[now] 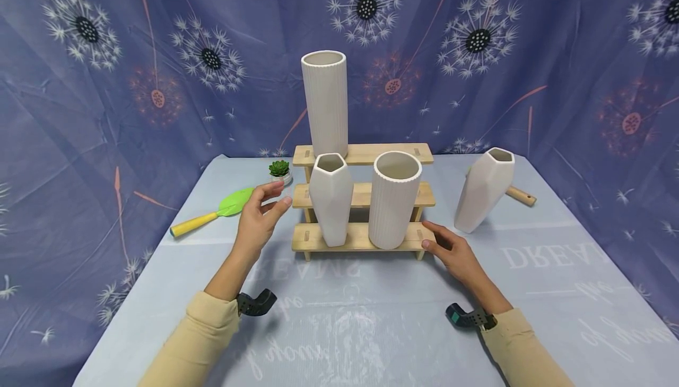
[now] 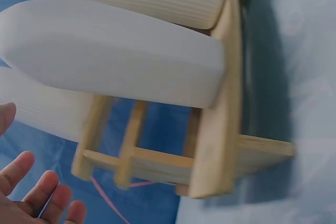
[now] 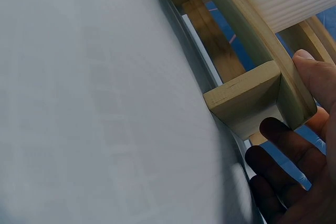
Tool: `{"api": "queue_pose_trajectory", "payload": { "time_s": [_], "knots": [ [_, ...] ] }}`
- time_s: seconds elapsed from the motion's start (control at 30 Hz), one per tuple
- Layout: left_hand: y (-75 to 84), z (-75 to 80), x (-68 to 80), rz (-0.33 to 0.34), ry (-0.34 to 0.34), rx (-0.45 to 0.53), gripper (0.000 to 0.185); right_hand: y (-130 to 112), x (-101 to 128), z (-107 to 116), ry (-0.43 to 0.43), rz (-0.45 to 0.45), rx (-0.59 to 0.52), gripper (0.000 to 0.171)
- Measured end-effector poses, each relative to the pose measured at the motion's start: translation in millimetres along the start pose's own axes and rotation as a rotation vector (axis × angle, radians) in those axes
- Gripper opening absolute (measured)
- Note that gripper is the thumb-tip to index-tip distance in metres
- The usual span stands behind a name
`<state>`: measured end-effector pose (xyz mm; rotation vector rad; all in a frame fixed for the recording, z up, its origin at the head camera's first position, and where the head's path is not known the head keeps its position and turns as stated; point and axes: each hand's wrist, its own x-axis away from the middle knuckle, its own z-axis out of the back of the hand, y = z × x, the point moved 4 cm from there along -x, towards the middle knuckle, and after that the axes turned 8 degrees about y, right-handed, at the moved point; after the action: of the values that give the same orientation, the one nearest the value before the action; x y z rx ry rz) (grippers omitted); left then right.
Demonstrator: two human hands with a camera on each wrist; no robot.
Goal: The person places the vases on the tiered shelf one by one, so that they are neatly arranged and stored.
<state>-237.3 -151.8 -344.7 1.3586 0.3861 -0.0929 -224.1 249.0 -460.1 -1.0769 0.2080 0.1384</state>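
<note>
Wooden stand (image 1: 358, 236) lies between left hand (image 1: 259, 217), relaxed, and right hand (image 1: 455, 252), seemingly gripping it.

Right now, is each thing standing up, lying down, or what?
Top vase: standing
Lower-left vase: standing
Lower-right vase: standing
Far-right vase: standing
Rack: standing
Plant: standing
Trowel: lying
Wooden handle: lying, partly hidden
Left wristband: worn
Right wristband: worn
Left grip: holding nothing
Right grip: around rack's right end
</note>
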Motion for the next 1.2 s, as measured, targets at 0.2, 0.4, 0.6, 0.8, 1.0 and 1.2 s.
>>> {"api": "queue_pose_trajectory", "payload": {
  "time_s": [0.2,0.4,0.6,0.8,1.0,1.2],
  "knots": [
    [-22.0,-0.2,7.5,0.104,-0.053,-0.045,0.046,0,0,0,0.001,-0.018,0.011,0.052],
    [-40.7,-0.2,14.5,0.125,-0.086,-0.088,0.046,-1,-1,0,0.002,-0.022,0.004,0.052],
    [-56.5,-0.6,22.7,0.096,-0.119,-0.156,0.045,0,-1,0,-0.001,0.003,-0.044,0.052],
    [-68.4,-4.5,27.8,0.111,-0.167,-0.205,0.045,0,0,0,-0.001,0.013,-0.054,0.051],
    [-78.4,-7.8,29.7,0.138,-0.21,-0.231,0.044,2,-1,0,-0.002,0.004,-0.042,0.051],
    [-66.8,-12.1,33.2,0.117,-0.26,-0.22,0.043,2,-1,-1,0.004,0.003,-0.025,0.051]
  ]
}}
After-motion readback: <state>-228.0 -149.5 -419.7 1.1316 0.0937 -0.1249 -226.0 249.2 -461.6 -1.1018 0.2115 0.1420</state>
